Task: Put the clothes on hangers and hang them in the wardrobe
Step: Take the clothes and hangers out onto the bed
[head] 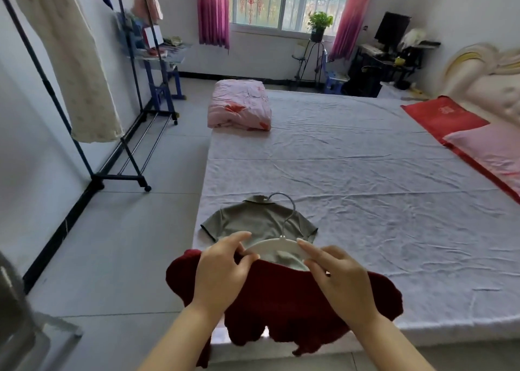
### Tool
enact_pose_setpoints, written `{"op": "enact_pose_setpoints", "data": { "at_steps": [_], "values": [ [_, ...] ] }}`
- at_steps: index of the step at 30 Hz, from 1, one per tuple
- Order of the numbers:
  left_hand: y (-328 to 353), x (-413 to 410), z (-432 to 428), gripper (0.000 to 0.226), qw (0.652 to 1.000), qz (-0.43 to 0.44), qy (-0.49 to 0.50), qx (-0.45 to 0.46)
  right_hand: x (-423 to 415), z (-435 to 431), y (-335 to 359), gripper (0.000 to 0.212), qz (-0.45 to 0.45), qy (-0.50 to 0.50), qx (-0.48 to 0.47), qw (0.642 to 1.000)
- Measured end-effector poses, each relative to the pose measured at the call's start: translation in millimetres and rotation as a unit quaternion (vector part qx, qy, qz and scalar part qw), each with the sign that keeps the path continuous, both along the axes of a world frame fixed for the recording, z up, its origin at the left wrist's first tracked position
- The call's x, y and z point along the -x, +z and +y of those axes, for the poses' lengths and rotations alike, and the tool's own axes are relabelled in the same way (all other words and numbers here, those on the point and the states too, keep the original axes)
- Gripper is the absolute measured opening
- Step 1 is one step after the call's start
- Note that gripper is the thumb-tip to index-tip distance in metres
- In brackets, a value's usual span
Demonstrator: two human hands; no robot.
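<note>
My left grip (pixel 222 269) pinches the red garment (pixel 281 300) at the white hanger (pixel 268 244)'s nine-o'clock end, my right grip (pixel 337 280) pinches its three-o'clock end, and the grey shirt (pixel 259 221) lies at twelve o'clock.

Bed (pixel 365 173) w/ lilac sheet, grey tile floor (pixel 126 244), window (pixel 292 2) w/ pink curtains (pixel 213 10).

Bedroom in a home. Wide bed (pixel 351 173) fills centre to 3 o'clock. Padded headboard (pixel 484 83) and pillows (pixel 489 151) at 2 o'clock, folded quilt (pixel 239 106) at 12. Pink-curtained window (pixel 281 2) and potted plant (pixel 319 24) at 12 to 1 o'clock. Rolling clothes rack (pixel 123 145) at 10 o'clock.
</note>
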State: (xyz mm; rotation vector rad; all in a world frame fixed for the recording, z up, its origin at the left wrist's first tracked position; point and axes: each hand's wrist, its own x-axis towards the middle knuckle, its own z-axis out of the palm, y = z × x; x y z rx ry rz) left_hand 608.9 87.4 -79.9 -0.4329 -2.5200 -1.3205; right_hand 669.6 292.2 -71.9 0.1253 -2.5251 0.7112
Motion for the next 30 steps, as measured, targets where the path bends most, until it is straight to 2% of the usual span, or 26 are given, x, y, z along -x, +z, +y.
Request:
{"op": "enact_pose_setpoints", "data": {
  "at_steps": [7,12,15,17,19,20,24,30],
  "values": [
    [-19.9,99.7,29.1,0.037,0.998,-0.044,0.040,0.026,116.0,35.0,-15.4,0.053,-0.034,0.038,-0.006,0.999],
    [-33.6,183.9,61.6,0.037,0.991,-0.098,0.074,0.043,208.9,68.2,-36.9,0.053,-0.075,0.067,0.039,0.994],
    [-48.3,243.6,80.4,0.036,0.988,-0.102,0.097,0.061,276.0,83.8,-58.4,0.048,-0.112,0.052,0.049,0.991],
    [-60.3,278.7,87.6,0.047,0.977,-0.133,0.097,0.138,318.1,87.4,-71.1,0.048,-0.165,0.041,0.019,0.985],
    [-78.0,307.8,94.0,0.062,0.948,-0.207,0.094,0.223,356.8,91.6,-90.7,0.052,-0.251,0.035,-0.023,0.967],
    [-86.5,315.2,95.7,0.065,0.938,-0.234,0.091,0.238,369.4,91.7,-99.4,0.052,-0.288,0.030,-0.029,0.957],
    [-118.7,316.1,93.6,0.062,0.922,-0.264,0.096,0.267,378.8,85.4,-134.4,0.048,-0.347,0.044,-0.005,0.937],
    [-136.0,303.8,85.3,0.059,0.907,-0.289,0.108,0.288,350.1,77.3,-166.0,0.048,-0.389,0.088,-0.046,0.916]
  ]
}}
